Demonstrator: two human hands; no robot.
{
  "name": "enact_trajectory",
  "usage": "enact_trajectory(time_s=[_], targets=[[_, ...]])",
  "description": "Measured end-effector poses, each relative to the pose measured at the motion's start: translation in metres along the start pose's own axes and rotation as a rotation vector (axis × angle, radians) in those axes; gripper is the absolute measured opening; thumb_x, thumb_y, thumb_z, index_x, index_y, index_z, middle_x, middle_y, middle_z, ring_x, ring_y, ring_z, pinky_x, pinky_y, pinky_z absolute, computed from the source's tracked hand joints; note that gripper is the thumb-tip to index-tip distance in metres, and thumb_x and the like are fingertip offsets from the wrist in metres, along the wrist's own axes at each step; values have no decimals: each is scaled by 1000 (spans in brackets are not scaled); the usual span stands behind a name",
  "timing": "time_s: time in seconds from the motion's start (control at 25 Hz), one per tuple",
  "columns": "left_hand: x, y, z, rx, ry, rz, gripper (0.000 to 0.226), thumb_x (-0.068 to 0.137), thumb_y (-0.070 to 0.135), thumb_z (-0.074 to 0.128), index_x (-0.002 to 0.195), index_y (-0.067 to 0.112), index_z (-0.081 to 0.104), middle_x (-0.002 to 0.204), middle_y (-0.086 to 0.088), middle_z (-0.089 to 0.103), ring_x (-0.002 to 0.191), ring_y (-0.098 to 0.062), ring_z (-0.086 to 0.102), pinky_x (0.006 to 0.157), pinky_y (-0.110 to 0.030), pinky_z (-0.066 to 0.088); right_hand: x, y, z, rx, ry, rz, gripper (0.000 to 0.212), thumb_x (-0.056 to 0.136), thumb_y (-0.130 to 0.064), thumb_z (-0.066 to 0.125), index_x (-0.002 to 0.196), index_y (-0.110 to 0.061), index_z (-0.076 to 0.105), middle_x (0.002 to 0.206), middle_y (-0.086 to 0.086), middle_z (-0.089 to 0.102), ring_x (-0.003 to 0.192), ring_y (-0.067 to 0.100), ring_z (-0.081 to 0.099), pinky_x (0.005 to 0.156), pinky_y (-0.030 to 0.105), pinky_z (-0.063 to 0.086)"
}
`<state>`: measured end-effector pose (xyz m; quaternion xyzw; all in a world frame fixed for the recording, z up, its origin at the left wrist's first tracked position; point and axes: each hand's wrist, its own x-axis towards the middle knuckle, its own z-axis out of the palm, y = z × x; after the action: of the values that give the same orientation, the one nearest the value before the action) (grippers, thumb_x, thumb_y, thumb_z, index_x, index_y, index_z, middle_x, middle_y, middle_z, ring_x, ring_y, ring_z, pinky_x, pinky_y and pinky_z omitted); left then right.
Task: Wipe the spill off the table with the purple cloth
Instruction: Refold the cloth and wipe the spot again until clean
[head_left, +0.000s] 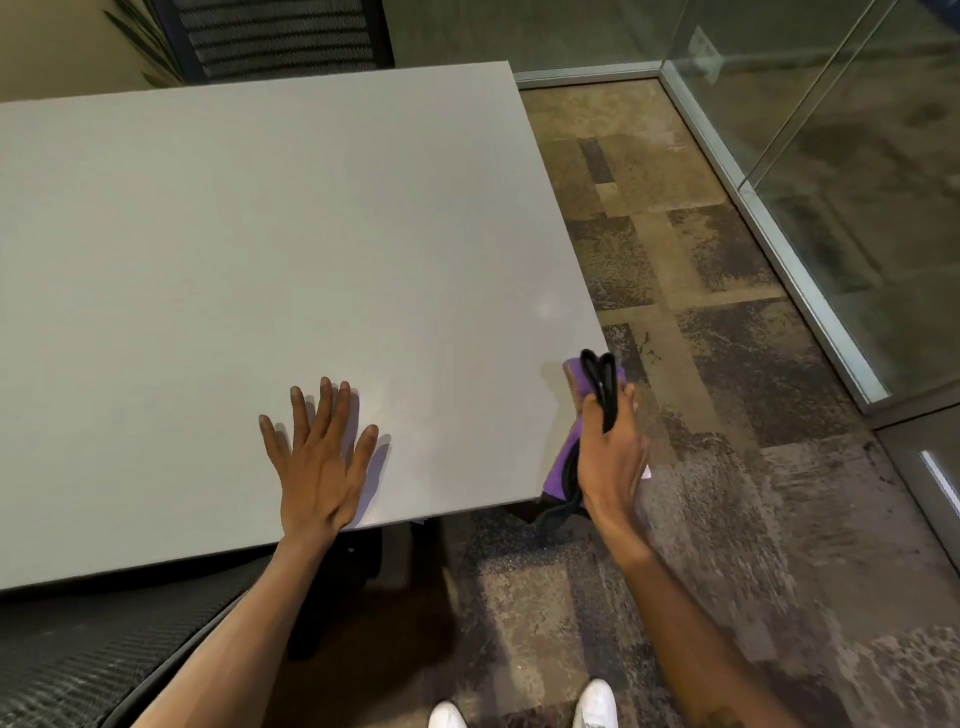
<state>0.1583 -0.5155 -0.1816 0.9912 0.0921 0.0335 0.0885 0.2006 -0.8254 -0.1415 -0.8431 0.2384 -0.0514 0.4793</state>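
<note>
My right hand (613, 447) grips the purple cloth (562, 467), which has black trim, at the near right corner of the grey table (260, 234). The cloth is bunched, with its top end poking up above my fingers and its lower end hanging past the table's front edge. My left hand (319, 457) lies flat on the tabletop near the front edge, fingers spread, holding nothing. A faint wet sheen (395, 400) shows on the surface between my two hands; its outline is hard to make out.
A mesh office chair (78, 660) sits at the lower left under the table's front edge. Another chair (280, 36) stands behind the far edge. Patterned carpet (727, 415) and a glass wall (857, 182) lie to the right. My white shoes (597, 704) show at the bottom.
</note>
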Motion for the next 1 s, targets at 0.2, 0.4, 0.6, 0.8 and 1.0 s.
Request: enact_trajectory(time_s=[0.2, 0.4, 0.6, 0.8, 1.0], targets=[[2, 0, -2, -49, -22, -102, 81, 98, 66, -2, 162, 20, 17, 170, -2, 14, 158, -28, -1, 124, -54, -6, 13, -4, 27, 13, 84, 34, 60, 103, -37, 43, 154, -11, 27, 163, 7, 23, 151, 22, 19, 122, 39, 21], [4, -4, 5, 33, -109, -74, 77, 100, 63, 0, 163, 20, 10, 171, -2, 5, 158, -27, -2, 127, -53, 5, 60, -24, 57, 116, 107, 26, 58, 102, -39, 39, 150, -6, 34, 158, 15, 34, 147, 30, 30, 118, 45, 29], [6, -1, 3, 11, -136, -82, 73, 101, 63, 8, 163, 23, 5, 171, 2, -3, 158, -22, -9, 128, -49, -1, 133, -51, 89, 96, 62, -43, 57, 96, -44, 39, 140, -9, 47, 135, 18, 58, 123, 35, 54, 102, 50, 43], [6, 3, 2, -1, -152, -100, 69, 103, 60, 6, 162, 25, 1, 171, 4, -8, 157, -18, -15, 128, -48, -5, 175, -81, 94, -57, -356, -247, 35, 96, -37, 46, 119, -16, 61, 98, 13, 69, 92, 31, 64, 77, 40, 50], [7, 0, 3, -33, -151, -90, 63, 105, 52, 7, 163, 26, 3, 171, 6, -7, 157, -19, -14, 127, -47, -6, 170, -89, 77, -140, -791, -419, 21, 94, -36, 57, 109, -25, 68, 96, 9, 72, 90, 25, 66, 77, 34, 47]])
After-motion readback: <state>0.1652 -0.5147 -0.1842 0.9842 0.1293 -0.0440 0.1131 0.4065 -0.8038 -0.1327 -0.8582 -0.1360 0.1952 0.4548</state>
